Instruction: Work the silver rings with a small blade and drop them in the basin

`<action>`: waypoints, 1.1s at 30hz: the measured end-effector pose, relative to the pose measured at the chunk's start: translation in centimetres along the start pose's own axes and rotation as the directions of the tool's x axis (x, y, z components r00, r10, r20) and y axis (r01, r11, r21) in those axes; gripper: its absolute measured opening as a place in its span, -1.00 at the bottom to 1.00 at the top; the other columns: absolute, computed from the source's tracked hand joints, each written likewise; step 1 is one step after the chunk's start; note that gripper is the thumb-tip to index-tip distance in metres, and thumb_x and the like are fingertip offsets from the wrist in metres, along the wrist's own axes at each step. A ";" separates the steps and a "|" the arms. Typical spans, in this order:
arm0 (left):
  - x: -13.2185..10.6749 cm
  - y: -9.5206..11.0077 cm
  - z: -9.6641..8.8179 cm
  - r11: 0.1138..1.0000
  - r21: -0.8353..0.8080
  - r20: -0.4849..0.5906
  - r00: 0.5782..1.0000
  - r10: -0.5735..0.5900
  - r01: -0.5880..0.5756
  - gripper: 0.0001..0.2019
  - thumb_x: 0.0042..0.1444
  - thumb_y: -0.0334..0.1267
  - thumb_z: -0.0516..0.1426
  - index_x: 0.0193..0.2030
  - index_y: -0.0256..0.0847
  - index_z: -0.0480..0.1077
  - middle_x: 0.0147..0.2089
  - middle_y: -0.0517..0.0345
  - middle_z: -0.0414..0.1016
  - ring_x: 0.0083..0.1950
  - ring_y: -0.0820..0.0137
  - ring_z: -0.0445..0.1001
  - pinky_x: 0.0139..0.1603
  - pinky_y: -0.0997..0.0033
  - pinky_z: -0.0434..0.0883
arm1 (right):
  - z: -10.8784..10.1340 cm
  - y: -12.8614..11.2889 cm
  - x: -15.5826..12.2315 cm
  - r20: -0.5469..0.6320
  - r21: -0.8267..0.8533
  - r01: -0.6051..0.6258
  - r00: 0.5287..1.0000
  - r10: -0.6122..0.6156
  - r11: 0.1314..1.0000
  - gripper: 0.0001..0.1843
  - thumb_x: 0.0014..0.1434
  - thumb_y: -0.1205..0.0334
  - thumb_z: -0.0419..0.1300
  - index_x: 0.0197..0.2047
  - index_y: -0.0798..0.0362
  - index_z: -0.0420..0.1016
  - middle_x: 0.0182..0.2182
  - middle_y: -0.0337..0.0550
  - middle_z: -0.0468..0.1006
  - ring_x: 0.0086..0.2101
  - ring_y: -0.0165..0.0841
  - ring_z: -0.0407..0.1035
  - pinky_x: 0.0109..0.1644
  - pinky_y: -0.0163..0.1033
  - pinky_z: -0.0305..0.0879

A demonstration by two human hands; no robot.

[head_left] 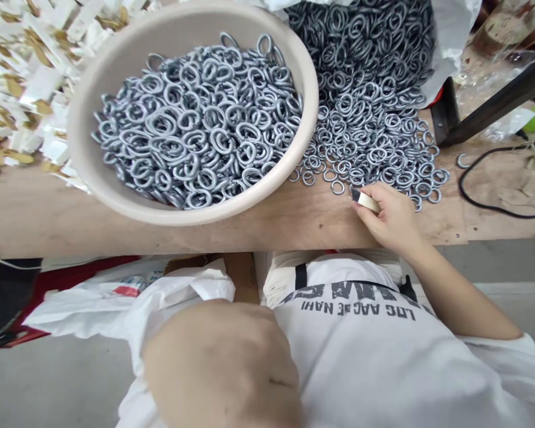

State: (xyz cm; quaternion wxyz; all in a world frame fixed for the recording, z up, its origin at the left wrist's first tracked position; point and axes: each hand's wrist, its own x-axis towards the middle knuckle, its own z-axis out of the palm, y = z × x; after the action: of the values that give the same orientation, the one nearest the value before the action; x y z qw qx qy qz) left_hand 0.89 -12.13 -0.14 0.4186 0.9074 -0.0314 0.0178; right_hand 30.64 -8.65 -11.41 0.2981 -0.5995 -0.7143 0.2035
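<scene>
My right hand (390, 217) is closed, pinching a small cream-coloured block with a dark tip (368, 202). It rests at the front edge of a heap of loose grey metal rings (374, 137) on the wooden table. The block's dark end is close to a few single rings, and I cannot make out whether it touches them. Close to the camera, my left hand (223, 362) is raised in front of the white shirt, large and blurred. Its back faces me and its fingers are hidden, so anything in it is out of sight.
A wide beige basin (196, 217) full of larger-looking grey rings stands left of the heap. White and brown pieces (31, 71) are piled at far left. On the right are a dark metal bar (494, 101) and a black cable (481, 205). The wooden table (267, 232) ends just before my body.
</scene>
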 end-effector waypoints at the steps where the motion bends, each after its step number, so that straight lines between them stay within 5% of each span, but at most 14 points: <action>1: 0.4 -1.2 -0.1 0.961 -0.235 -0.050 0.989 0.138 -0.145 -0.71 0.13 -0.08 0.27 -0.53 -0.08 0.36 -0.55 0.30 0.47 -0.51 0.50 0.45 -0.51 0.45 0.34 | 0.0 -0.2 0.0 0.009 0.081 -0.019 1.000 0.018 0.997 -0.90 0.25 0.22 0.25 -0.16 0.00 0.54 -0.27 -0.15 0.57 -0.26 -0.24 0.43 -0.18 -0.16 0.24; 2: 1.0 -2.8 0.0 0.899 -0.400 -0.145 0.981 0.131 -0.179 -0.70 0.21 -0.15 0.23 -0.52 -0.09 0.33 -0.54 0.27 0.46 -0.47 0.47 0.46 -0.45 0.46 0.36 | 0.0 -0.4 -0.1 0.022 0.180 -0.045 0.999 0.042 0.983 -0.91 0.25 0.20 0.26 -0.18 0.00 0.54 -0.29 -0.17 0.56 -0.27 -0.26 0.42 -0.18 -0.17 0.24; 3: 1.7 -4.5 0.2 0.868 -0.496 -0.266 0.952 -0.150 -0.002 -0.74 0.31 -0.21 0.14 -0.44 -0.10 0.36 -0.48 0.23 0.49 -0.43 0.45 0.46 -0.37 0.44 0.37 | 0.1 -0.8 -0.2 0.038 0.287 -0.075 0.997 0.067 0.955 -0.90 0.25 0.18 0.27 -0.19 0.00 0.54 -0.31 -0.20 0.55 -0.29 -0.28 0.41 -0.18 -0.18 0.24; 4: 2.7 -6.2 0.6 0.802 -0.580 -0.427 0.783 -0.452 0.146 -0.74 0.36 -0.20 0.10 -0.40 -0.13 0.36 -0.45 0.23 0.46 -0.43 0.47 0.41 -0.37 0.46 0.34 | 0.2 -1.1 -0.3 0.055 0.391 -0.106 0.994 0.091 0.914 -0.89 0.26 0.15 0.28 -0.20 0.00 0.54 -0.32 -0.22 0.55 -0.30 -0.30 0.40 -0.18 -0.18 0.25; 5: 3.8 -7.9 1.2 0.739 -0.650 -0.552 0.560 -0.618 0.175 -0.75 0.36 -0.14 0.12 -0.35 -0.14 0.37 -0.45 0.25 0.41 -0.43 0.49 0.36 -0.38 0.47 0.30 | 0.4 -1.5 -0.5 0.071 0.483 -0.130 0.992 0.109 0.866 -0.87 0.27 0.13 0.28 -0.19 0.00 0.54 -0.33 -0.23 0.54 -0.30 -0.32 0.39 -0.18 -0.19 0.26; 6: 5.0 -9.3 2.0 0.683 -0.716 -0.586 0.408 -0.700 0.144 -0.77 0.36 -0.07 0.12 -0.25 -0.15 0.39 -0.45 0.27 0.36 -0.44 0.50 0.31 -0.39 0.48 0.27 | 0.6 -1.9 -0.8 0.084 0.554 -0.142 0.990 0.115 0.821 -0.85 0.28 0.11 0.28 -0.17 0.00 0.54 -0.32 -0.24 0.55 -0.30 -0.33 0.39 -0.17 -0.20 0.27; 7: 6.2 -10.5 2.8 0.643 -0.761 -0.576 0.367 -0.731 0.087 -0.73 0.36 0.01 0.11 -0.15 -0.15 0.40 -0.46 0.29 0.33 -0.45 0.50 0.28 -0.38 0.48 0.27 | 0.8 -2.3 -1.0 0.093 0.600 -0.142 0.990 0.108 0.787 -0.85 0.28 0.10 0.28 -0.16 -0.01 0.55 -0.31 -0.25 0.55 -0.29 -0.34 0.40 -0.16 -0.20 0.28; 9: 8.2 -11.9 4.3 0.611 -0.792 -0.562 0.372 -0.738 0.015 -0.61 0.34 0.15 0.07 -0.16 -0.18 0.38 -0.47 0.30 0.30 -0.46 0.50 0.24 -0.39 0.48 0.25 | 1.4 -2.7 -1.5 0.087 0.636 -0.119 0.993 0.082 0.763 -0.86 0.29 0.11 0.29 -0.17 -0.01 0.55 -0.31 -0.26 0.55 -0.28 -0.35 0.40 -0.14 -0.20 0.30; 14: 9.8 -11.8 5.3 0.630 -0.776 -0.603 0.305 -0.737 -0.011 -0.51 0.32 0.21 0.07 -0.38 -0.20 0.30 -0.48 0.27 0.27 -0.47 0.53 0.19 -0.41 0.48 0.19 | 2.0 -2.5 -2.0 0.023 0.618 -0.104 0.993 0.114 0.780 -0.81 0.21 0.14 0.37 -0.17 -0.03 0.49 -0.31 -0.27 0.50 -0.31 -0.38 0.38 -0.19 -0.23 0.34; 17: 9.6 -11.7 5.0 0.564 -0.823 -0.544 0.387 -0.745 -0.072 -0.46 0.29 0.26 0.06 -0.43 -0.20 0.28 -0.53 0.27 0.25 -0.52 0.54 0.15 -0.45 0.47 0.16 | 1.8 -2.1 -1.5 0.080 0.669 -0.103 0.995 0.067 0.736 -0.58 0.13 0.12 0.43 0.03 -0.09 0.46 -0.18 -0.23 0.52 -0.28 -0.36 0.43 -0.18 -0.22 0.41; 21: 9.6 -12.2 5.0 0.479 -0.861 -0.496 0.481 -0.723 -0.169 -0.44 0.24 0.28 0.12 -0.48 -0.20 0.25 -0.54 0.25 0.25 -0.54 0.53 0.16 -0.48 0.45 0.15 | 1.7 -1.6 -0.4 0.190 0.734 -0.146 0.982 0.006 0.663 -0.68 0.25 -0.03 0.31 -0.02 -0.06 0.48 -0.18 -0.19 0.57 -0.26 -0.32 0.49 -0.14 -0.18 0.45; 24: 9.6 -12.4 5.3 0.439 -0.874 -0.482 0.481 -0.732 -0.207 -0.44 0.25 0.26 0.12 -0.49 -0.20 0.24 -0.57 0.24 0.23 -0.55 0.53 0.13 -0.52 0.46 0.07 | 1.3 -1.7 -0.2 0.076 0.607 -0.073 0.997 0.033 0.791 -0.72 0.32 -0.06 0.23 -0.10 -0.02 0.46 -0.23 -0.19 0.56 -0.23 -0.32 0.45 -0.12 -0.19 0.37; 27: 9.5 -12.4 5.5 0.413 -0.880 -0.476 0.438 -0.763 -0.236 -0.44 0.27 0.26 0.09 -0.49 -0.21 0.25 -0.57 0.25 0.21 -0.57 0.55 0.10 -0.54 0.47 0.02 | 0.4 -2.0 -1.0 0.084 0.364 0.050 0.993 -0.087 0.930 -0.73 0.38 -0.03 0.16 -0.20 0.00 0.43 -0.39 -0.25 0.46 -0.38 -0.38 0.34 -0.27 -0.24 0.21; 33: 9.4 -12.6 5.4 0.366 -0.900 -0.433 0.408 -0.804 -0.234 -0.44 0.22 0.28 0.14 -0.48 -0.22 0.27 -0.58 0.30 0.17 -0.58 0.57 0.08 -0.55 0.51 0.06 | 0.0 -2.9 -2.2 0.115 0.187 0.195 0.969 -0.218 0.963 -0.64 0.41 0.00 0.10 -0.38 0.02 0.32 -0.50 -0.30 0.30 -0.48 -0.44 0.19 -0.38 -0.25 0.02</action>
State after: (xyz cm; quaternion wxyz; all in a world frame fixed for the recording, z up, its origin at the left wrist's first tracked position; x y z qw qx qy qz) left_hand 11.21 -8.51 -12.67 0.7669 0.3780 0.3752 0.3581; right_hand 28.71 -11.35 -9.88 0.3199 -0.4782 -0.7710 0.2729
